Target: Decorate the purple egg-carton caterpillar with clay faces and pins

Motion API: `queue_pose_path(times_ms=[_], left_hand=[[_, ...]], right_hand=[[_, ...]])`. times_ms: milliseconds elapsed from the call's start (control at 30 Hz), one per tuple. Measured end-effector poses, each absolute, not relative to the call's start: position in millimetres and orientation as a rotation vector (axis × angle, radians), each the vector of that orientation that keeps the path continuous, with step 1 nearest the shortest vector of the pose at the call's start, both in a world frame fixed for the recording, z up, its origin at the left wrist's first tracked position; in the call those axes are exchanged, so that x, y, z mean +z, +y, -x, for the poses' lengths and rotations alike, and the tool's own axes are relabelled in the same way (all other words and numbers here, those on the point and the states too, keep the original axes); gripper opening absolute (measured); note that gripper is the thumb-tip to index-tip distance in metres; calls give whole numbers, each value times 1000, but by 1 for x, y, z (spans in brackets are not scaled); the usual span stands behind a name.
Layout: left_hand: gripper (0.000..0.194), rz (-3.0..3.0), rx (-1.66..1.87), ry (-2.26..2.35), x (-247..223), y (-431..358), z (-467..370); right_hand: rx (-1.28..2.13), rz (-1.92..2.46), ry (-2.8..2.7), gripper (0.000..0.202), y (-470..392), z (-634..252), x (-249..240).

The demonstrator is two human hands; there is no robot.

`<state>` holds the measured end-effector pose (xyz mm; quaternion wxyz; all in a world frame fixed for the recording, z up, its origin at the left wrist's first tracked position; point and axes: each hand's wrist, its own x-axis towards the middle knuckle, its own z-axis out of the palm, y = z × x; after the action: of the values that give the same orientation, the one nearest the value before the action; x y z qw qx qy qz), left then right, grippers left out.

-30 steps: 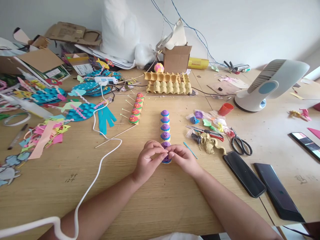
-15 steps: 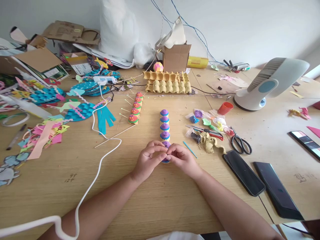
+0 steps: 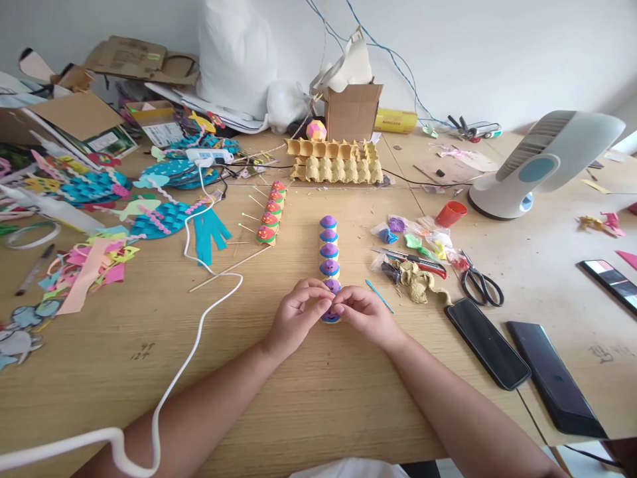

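Observation:
A strip of egg-carton cups (image 3: 329, 251) topped with purple and blue clay stands lengthwise in front of me, with dark marks on some cups. Over its near end, my left hand (image 3: 303, 317) and my right hand (image 3: 365, 317) meet fingertip to fingertip. Both hands are closed in a pinch; whatever lies between the fingers is too small to make out. The hands partly cover the nearest cups. A thin blue stick (image 3: 379, 296) lies on the table just right of my right hand.
Right of the strip lie bags of coloured clay (image 3: 397, 224), a utility knife (image 3: 423, 264), scissors (image 3: 482, 285) and a phone (image 3: 486, 342). A red-and-green cup strip (image 3: 271, 214), a wooden skewer (image 3: 231, 269) and a white cable (image 3: 199, 325) are on the left. A fan (image 3: 540, 169) stands back right.
The camera view has shifted slightly. My hands stay together over the near end of the strip, their fingertips moving only a little.

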<state>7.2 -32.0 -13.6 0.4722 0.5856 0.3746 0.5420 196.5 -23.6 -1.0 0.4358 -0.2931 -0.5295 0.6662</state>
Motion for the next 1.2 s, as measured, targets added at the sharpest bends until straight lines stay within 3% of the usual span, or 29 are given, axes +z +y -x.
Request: queue_pose_path(times_ms=[333,800,1200], left_hand=[[19,-1479,1342,903,-13,-32,-6],[4,-1748,1401,965,-8,-31,-6],[8,-1699,1393,936,-12,-33,-5]], right_hand=[[1661,744,-1305,28,-23,-198,-2],[1675,756,-1341,30,-23,-198,-1],[1659,774,-1400,36,-22,-199,1]])
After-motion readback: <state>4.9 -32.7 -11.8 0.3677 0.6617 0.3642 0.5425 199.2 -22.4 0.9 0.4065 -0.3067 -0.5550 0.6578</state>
